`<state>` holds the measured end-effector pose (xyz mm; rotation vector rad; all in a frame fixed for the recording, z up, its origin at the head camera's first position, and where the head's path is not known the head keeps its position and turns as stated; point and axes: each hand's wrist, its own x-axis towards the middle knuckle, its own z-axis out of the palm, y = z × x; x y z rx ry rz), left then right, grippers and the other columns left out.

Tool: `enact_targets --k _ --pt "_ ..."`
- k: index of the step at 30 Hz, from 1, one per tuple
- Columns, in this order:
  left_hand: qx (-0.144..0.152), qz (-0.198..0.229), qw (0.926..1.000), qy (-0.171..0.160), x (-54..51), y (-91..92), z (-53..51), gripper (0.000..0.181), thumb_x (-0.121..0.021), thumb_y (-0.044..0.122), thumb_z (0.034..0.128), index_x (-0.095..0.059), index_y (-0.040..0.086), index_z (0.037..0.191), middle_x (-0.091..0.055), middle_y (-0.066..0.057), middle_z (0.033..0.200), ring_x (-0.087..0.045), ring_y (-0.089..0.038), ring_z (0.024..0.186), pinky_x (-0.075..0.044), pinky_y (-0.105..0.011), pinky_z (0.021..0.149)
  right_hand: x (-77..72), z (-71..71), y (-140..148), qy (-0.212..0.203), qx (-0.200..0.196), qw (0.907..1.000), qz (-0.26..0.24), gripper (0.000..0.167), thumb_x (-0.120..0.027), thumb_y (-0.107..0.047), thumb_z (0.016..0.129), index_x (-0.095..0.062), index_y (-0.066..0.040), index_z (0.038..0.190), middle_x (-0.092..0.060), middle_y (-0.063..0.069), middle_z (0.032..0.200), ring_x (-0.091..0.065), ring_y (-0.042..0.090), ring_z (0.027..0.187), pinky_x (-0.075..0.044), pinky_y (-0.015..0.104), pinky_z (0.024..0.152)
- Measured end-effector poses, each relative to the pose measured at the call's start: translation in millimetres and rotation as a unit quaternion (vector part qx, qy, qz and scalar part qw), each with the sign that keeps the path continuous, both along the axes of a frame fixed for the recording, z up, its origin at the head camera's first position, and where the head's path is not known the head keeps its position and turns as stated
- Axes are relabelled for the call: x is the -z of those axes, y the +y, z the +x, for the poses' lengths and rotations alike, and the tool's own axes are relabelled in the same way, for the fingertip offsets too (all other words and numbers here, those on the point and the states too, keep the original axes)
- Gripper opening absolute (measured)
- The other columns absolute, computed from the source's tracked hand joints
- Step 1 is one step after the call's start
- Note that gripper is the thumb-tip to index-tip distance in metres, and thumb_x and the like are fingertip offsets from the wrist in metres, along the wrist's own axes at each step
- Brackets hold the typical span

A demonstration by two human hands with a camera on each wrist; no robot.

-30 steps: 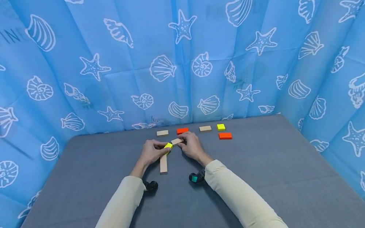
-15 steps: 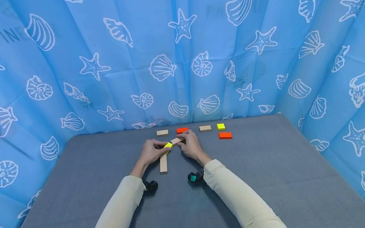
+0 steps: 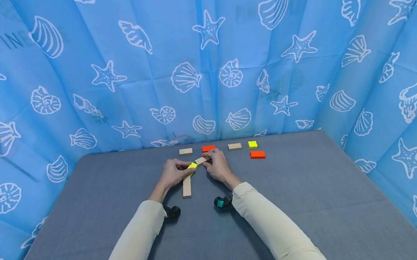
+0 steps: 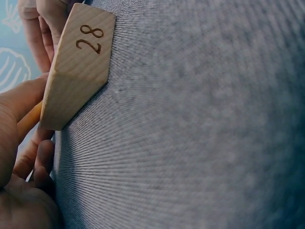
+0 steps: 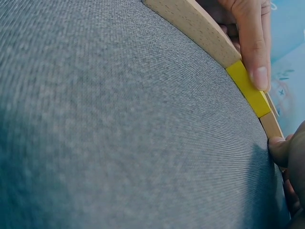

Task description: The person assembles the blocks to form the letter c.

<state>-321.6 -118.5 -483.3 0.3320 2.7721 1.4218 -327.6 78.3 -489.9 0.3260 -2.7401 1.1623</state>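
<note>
My left hand point(image 3: 171, 173) pinches a yellow block point(image 3: 192, 167) between thumb and fingers. My right hand point(image 3: 218, 167) grips a short wooden block point(image 3: 202, 160) whose left end meets the yellow one. A long wooden block point(image 3: 186, 187) runs from the yellow block toward me. In the left wrist view the wooden block point(image 4: 88, 47) shows the number 28, with my left hand point(image 4: 19, 143) beside it. Seen from the right wrist, the yellow block point(image 5: 249, 89) lies between the long wooden block point(image 5: 195, 28) and the short one point(image 5: 271, 126), all end to end on the cloth.
Along the table's point(image 3: 295, 205) far side lie a wooden block point(image 3: 186, 152), a red block point(image 3: 208, 149), another wooden block point(image 3: 234, 146) and a yellow block point(image 3: 252, 145). A second red block point(image 3: 258, 155) lies nearer. A blue shell-patterned curtain point(image 3: 205, 101) stands behind.
My right hand and forearm have shifted very slightly to the left. Both hands keep their hold, and the blocks show no clear movement.
</note>
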Motion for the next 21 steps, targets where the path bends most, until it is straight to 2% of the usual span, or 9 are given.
enact_targets --k 13,21 --pt "0.010 0.009 0.9999 0.008 -1.1 -0.5 0.2 0.030 -0.082 0.021 0.0882 -0.078 0.005 0.114 -0.068 -0.011 0.104 -0.063 -0.024 0.090 -0.052 -0.036 0.074 0.8 -1.1 -1.3 -0.004 0.003 1.0000 -0.006 0.032 -0.069 -0.005 0.096 -0.069 -0.003 0.129 -0.055 0.015 0.128 -0.050 0.031 0.115 -0.044 0.045 0.098" --pt "0.000 -0.003 1.0000 0.000 2.3 0.2 -1.7 0.031 -0.083 0.025 0.0878 -0.078 0.008 0.114 -0.068 -0.008 0.104 -0.061 -0.020 0.087 -0.050 -0.033 0.072 0.5 1.0 0.9 0.008 0.000 0.9999 -0.011 0.035 -0.071 -0.004 0.095 -0.068 -0.002 0.130 -0.055 0.016 0.123 -0.051 0.031 0.110 -0.043 0.046 0.097"
